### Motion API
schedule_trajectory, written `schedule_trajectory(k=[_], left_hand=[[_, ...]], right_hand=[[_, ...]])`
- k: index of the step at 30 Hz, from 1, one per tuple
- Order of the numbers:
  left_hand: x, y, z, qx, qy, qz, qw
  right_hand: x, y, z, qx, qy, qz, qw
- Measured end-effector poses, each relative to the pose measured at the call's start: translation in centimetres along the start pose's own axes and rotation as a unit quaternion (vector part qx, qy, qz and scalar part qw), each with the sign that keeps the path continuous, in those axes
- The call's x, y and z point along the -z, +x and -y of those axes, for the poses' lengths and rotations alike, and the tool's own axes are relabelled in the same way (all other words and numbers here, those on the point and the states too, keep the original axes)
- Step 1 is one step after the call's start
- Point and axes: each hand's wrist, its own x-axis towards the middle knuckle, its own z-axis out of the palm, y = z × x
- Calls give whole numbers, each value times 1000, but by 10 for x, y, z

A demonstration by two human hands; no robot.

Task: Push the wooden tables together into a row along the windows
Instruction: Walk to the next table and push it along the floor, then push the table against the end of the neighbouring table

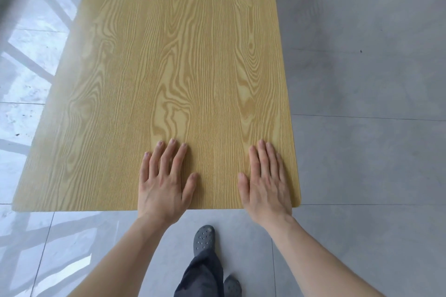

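**Flat palms on the near end of one table**

Both forearms reach up from the bottom of the view to the table's (183, 55) near short edge. Neither hand makes a grip: the left hand (163, 183) lies flat with fingers spread, near the middle of that edge, and the right hand (264, 183) lies flat with fingers together, close to the table's near right corner. Each palm presses down on the wood-grain top.

Below the near edge, a grey clog (204, 240) steps on the grey tiled floor (362, 152), a second clog behind it. To the table's left the tiles shine with reflected window frames, so the windows probably lie on that side.

Only this one table shows, running lengthwise away from the person. No neighbouring table or finished row is visible, so how much remains cannot be judged; this table seemingly needs pushing to its place.
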Motion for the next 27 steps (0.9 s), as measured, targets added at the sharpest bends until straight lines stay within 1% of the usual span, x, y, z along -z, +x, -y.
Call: schedule_trajectory(k=[2,5,9,12,15,19,27], left_hand=[[10,2,-2,0,-11,32,999],[28,6,-10,18,-24,76,997],[55,27,-34,67,5,158,985],[80,59,-67,40,12,192,981],[102,97,-115,-6,12,203,979],[129,150,-200,-43,22,198,979],[178,241,-393,-59,30,179,982]], right_hand=[[13,0,1,1,8,41,999],[36,4,-6,11,49,106,993],[73,16,-25,21,103,216,971],[108,34,-47,5,102,285,953],[140,54,-86,-19,82,294,952],[180,82,-163,-34,81,278,956],[268,135,-352,-60,63,232,969]])
